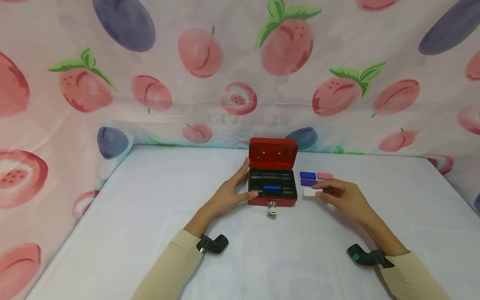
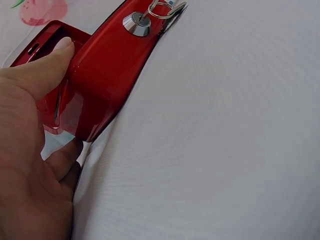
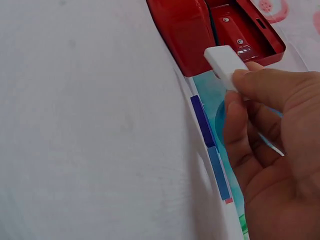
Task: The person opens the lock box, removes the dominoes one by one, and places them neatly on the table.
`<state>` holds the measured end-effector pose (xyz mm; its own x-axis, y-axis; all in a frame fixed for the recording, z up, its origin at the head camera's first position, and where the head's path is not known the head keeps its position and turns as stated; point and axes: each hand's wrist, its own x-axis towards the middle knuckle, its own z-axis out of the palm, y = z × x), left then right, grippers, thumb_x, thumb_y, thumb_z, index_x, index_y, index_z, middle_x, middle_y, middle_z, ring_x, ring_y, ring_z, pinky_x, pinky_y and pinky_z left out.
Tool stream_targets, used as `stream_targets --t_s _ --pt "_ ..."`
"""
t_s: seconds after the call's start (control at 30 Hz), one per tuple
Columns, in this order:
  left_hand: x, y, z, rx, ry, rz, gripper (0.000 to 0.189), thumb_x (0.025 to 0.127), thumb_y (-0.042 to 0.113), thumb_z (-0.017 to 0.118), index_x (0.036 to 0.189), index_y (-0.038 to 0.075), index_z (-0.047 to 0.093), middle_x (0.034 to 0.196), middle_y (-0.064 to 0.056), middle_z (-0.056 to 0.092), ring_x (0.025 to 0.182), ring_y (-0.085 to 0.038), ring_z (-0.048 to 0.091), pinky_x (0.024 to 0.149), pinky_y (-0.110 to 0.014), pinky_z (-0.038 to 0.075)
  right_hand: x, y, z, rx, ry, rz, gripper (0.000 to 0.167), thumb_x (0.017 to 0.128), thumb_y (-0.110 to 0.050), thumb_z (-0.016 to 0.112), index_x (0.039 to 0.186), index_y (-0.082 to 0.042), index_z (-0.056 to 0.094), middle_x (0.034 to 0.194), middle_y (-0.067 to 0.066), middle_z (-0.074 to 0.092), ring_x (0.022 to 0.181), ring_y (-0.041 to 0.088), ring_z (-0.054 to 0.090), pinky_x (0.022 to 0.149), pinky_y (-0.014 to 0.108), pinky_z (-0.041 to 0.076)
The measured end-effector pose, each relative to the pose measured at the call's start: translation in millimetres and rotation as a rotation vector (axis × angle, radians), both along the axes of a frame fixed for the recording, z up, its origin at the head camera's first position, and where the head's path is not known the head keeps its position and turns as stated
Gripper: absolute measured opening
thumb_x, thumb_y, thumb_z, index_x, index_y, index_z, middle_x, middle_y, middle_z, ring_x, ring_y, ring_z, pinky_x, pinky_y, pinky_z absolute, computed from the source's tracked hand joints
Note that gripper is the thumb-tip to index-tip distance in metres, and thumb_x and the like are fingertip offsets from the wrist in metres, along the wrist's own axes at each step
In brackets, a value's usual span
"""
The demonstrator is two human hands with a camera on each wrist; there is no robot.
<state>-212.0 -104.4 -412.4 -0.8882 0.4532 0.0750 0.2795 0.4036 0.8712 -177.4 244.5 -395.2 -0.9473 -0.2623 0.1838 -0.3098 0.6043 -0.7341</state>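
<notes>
A red metal cash box (image 1: 272, 202) stands with its lid raised, showing a black tray (image 1: 277, 178) inside. One blue block (image 1: 272, 188) lies in a front compartment of that tray. My left hand (image 1: 226, 193) holds the box's left side, the thumb over the rim near the front corner and the fingers along the outer wall. Between thumb and fingers, my right hand (image 1: 343, 198) pinches a small white rectangular block (image 3: 225, 62), just right of the box. Several flat blocks lie beyond it: blue (image 1: 308, 175), purple (image 1: 308, 182), pink (image 1: 324, 176) and a mostly hidden light blue one (image 3: 218, 172).
A key on a ring (image 1: 272, 214) hangs from the lock (image 2: 137, 24) at the box's front. White cloth (image 1: 150, 208) covers the table, and a fruit-print curtain (image 1: 240, 62) rises behind its back edge.
</notes>
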Motion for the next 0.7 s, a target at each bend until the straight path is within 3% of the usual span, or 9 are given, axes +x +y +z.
stream_targets --t_s 0.33,0.7 --pt "-1.0 1.2 -1.0 -0.001 0.011 0.004 0.093 0.085 0.039 0.071 0.150 0.048 0.005 0.155 0.007 0.020 0.139 -0.012 0.026 0.112 -0.045 0.021 -0.7 2.9 -11.2 0.023 0.014 -0.031 0.019 0.090 -0.021 0.069 0.108 -0.018 0.072 0.109 0.002 0.065 0.090 0.013 0.058 0.077 0.012 0.048" --pt "-0.2 -1.1 0.5 -0.015 0.033 -0.009 0.094 0.086 0.036 0.072 0.152 0.042 0.005 0.155 0.003 0.024 0.138 -0.011 0.029 0.113 -0.041 0.022 -2.7 0.6 -18.6 0.059 0.053 -0.059 0.018 0.090 -0.024 0.069 0.107 -0.020 0.073 0.110 0.002 0.066 0.092 0.011 0.059 0.076 0.011 0.046"
